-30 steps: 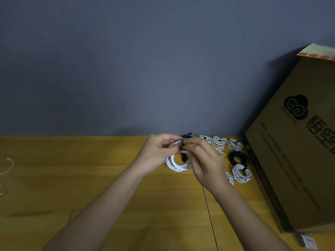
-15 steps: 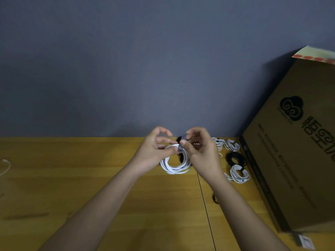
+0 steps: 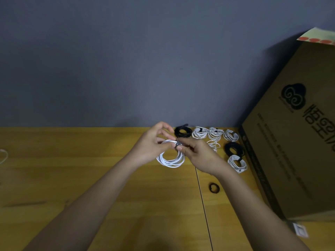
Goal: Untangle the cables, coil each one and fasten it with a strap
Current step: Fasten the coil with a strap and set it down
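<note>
A coiled white cable (image 3: 171, 161) hangs between my hands above the wooden table (image 3: 72, 178). My left hand (image 3: 153, 145) pinches the coil at its top. My right hand (image 3: 196, 154) pinches a dark strap (image 3: 178, 144) wrapped round the same spot, thumb pressed on it. Behind my hands lie bundled coils: a black one (image 3: 183, 132) and several white ones (image 3: 200, 133) along the wall, another black coil (image 3: 233, 148) and a white coil (image 3: 237, 163) further right.
A large cardboard box (image 3: 297, 142) stands on the right, close to the coils. A small black strap ring (image 3: 214, 187) lies on the table under my right forearm. A loose white cable end (image 3: 4, 155) shows at the far left edge. A grey wall backs the table.
Both hands lowered slightly with the coil and the strap now sits closed round it under my right thumb. The view shifted, uncovering the black coil by the wall.
</note>
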`<state>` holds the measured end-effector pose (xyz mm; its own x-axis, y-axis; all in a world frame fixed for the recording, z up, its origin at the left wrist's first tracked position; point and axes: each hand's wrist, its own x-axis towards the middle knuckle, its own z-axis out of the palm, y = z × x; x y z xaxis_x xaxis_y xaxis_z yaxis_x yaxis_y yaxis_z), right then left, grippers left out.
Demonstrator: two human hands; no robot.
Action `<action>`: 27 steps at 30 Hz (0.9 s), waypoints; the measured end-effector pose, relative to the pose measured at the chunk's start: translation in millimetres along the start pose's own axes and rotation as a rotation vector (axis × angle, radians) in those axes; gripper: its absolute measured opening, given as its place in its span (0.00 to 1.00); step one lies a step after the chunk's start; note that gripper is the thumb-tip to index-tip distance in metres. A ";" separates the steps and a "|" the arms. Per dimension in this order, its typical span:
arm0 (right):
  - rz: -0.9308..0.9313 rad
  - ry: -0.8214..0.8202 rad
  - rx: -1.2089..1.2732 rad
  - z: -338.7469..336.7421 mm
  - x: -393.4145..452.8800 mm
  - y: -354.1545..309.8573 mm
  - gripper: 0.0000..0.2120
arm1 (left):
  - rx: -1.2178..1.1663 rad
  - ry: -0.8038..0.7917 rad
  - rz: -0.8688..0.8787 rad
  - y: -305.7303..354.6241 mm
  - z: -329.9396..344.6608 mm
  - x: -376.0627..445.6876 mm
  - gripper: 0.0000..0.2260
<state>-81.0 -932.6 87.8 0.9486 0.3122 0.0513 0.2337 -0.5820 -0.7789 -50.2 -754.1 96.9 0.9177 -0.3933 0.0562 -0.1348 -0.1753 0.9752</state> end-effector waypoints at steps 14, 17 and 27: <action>0.418 0.079 0.096 8.2 -56.4 113.8 0.10 | 0.209 -0.241 -0.159 -61.0 110.6 42.4 0.04; 0.490 0.074 0.088 11.3 -61.5 140.5 0.11 | 0.220 -0.240 -0.209 -78.6 125.9 49.0 0.04; 0.618 -0.067 -0.168 35.3 -13.2 241.5 0.16 | 0.411 -0.110 -0.485 -143.8 110.6 43.6 0.10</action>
<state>-44.6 -1050.8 -123.0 0.9049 -0.0756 -0.4188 -0.3164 -0.7775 -0.5435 -32.1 -845.9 -64.6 0.8696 -0.2690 -0.4140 0.1335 -0.6791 0.7218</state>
